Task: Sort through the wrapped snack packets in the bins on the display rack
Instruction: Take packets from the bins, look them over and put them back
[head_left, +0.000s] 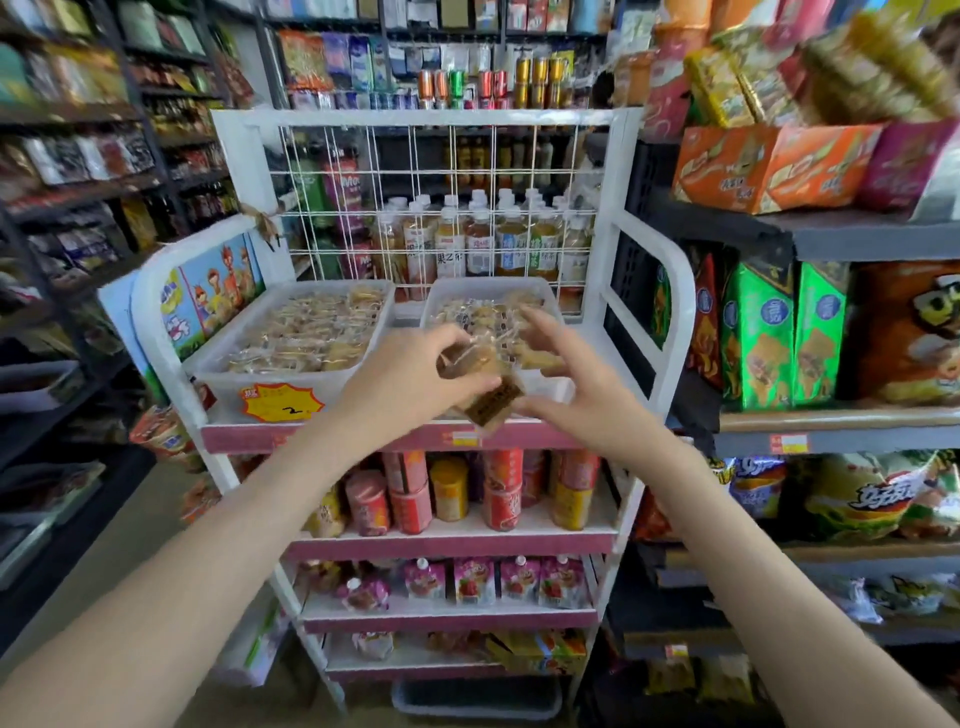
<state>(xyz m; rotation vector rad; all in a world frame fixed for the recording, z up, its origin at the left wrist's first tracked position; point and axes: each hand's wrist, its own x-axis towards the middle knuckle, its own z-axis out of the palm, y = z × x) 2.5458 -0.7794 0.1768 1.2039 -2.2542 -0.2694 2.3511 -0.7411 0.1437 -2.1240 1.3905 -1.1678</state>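
Snack packets (488, 384) are pinched in the left hand (410, 376), held clear of the bin (488, 283) just beyond it, likely for checking, while the right hand (576, 384) is spread beside them, grasping nothing

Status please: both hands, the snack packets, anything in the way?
Left hand grips wrapped packets at the front of the right bin. Right hand open, fingers spread, beside them. Left bin full. Nothing in the way.
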